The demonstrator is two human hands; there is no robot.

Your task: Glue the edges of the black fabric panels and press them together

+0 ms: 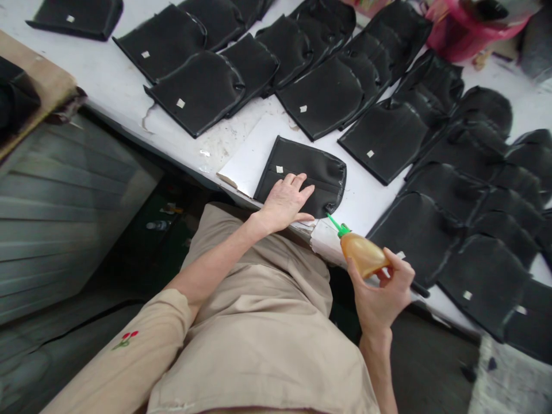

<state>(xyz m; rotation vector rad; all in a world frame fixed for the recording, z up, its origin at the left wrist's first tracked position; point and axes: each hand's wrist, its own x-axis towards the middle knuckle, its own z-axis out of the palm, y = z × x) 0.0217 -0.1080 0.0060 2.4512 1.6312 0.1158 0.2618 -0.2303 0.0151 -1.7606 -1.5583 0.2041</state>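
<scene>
A black leather-like piece (319, 167) with a small white sticker lies at the table's near edge, one end rounded with a gathered rim. My left hand (287, 198) rests flat on it, fingers spread. In my right hand (382, 290) is a squeeze bottle (362, 253) of amber liquid with a green nozzle, tilted so that its tip meets or nearly meets the piece's near rounded corner. Whether any liquid is coming out is too small to tell. A white board or sheet (248, 158) lies partly under the piece.
Overlapping rows of similar black pieces (198, 92) cover the white table (107, 98) behind and to the right (483, 276). A pink basket (466, 31) stands at the back right. At left is a wooden-topped surface (43, 86).
</scene>
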